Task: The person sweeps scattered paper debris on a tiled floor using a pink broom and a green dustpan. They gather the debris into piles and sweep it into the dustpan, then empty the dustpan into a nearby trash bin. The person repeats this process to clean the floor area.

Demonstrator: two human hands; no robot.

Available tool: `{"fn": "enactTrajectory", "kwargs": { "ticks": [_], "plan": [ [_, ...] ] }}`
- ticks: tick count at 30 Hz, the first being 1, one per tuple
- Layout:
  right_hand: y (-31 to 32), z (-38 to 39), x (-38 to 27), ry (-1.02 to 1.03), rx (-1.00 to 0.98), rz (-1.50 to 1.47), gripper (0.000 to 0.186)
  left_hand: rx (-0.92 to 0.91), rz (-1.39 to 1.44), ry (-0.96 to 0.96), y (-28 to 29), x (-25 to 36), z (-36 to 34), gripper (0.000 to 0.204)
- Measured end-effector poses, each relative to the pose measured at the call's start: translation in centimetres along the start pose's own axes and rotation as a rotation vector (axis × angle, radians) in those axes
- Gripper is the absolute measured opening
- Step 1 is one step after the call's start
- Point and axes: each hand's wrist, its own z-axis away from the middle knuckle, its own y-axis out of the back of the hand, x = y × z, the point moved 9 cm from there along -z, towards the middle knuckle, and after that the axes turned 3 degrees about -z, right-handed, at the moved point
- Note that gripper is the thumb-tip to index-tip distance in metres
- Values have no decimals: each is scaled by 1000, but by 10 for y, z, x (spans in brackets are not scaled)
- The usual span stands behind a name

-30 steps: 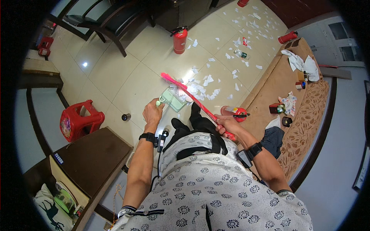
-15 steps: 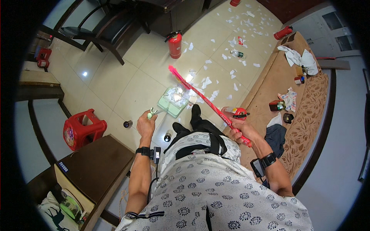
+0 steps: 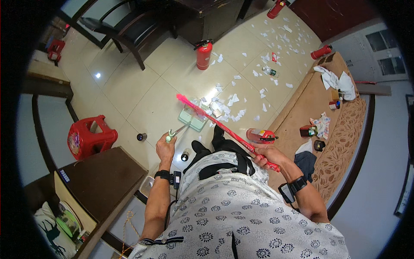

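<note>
My left hand (image 3: 165, 146) is closed round the hooked, pale green end of the dustpan's grey handle. The pale green dustpan (image 3: 197, 125) rests on the tiled floor ahead of my feet. In my right hand (image 3: 271, 156) is a red broom (image 3: 228, 133), gripped near its top end. The broom slants forward and left, and its pink bristles (image 3: 186, 102) are over the dustpan's far part, hiding some of what is in it. White paper scraps (image 3: 222, 108) are heaped at the dustpan's right side.
More scraps spread toward the far right, near a clear bottle (image 3: 270, 71). Red fire extinguishers stand ahead (image 3: 204, 55) and by my right foot (image 3: 260, 136). A brown sofa (image 3: 297, 103) runs along the right. To the left are a red stool (image 3: 92, 137), dark cabinet (image 3: 103, 181) and small dark bottles (image 3: 141, 137).
The broom's bristles have moved nearer and left, onto the dustpan. More white scraps now show beside the dustpan's right edge. Both hands keep their grips.
</note>
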Motion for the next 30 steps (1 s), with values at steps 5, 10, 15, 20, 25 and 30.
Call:
{"fn": "enactTrajectory", "kwargs": {
  "ticks": [5, 10, 15, 20, 25, 30],
  "plan": [
    [-7, 3, -17, 115, 96, 204, 49, -56, -31, 71, 1, -29, 11, 38],
    [-25, -37, -32, 149, 174, 413, 49, -112, -26, 83, 3, -45, 16, 38],
    [-43, -71, -17, 138, 175, 698, 50, -167, 40, 101, -3, -61, 20, 38],
    [-56, -57, 1, 54, 109, 618, 47, -223, 158, -42, -11, -62, 24, 39],
    [-63, -31, 0, 80, 114, 504, 42, -346, 281, -41, -28, -77, 35, 41],
    [-64, -26, -14, 82, 108, 474, 33, -594, 557, 179, -40, -82, 50, 39]
  ]
}}
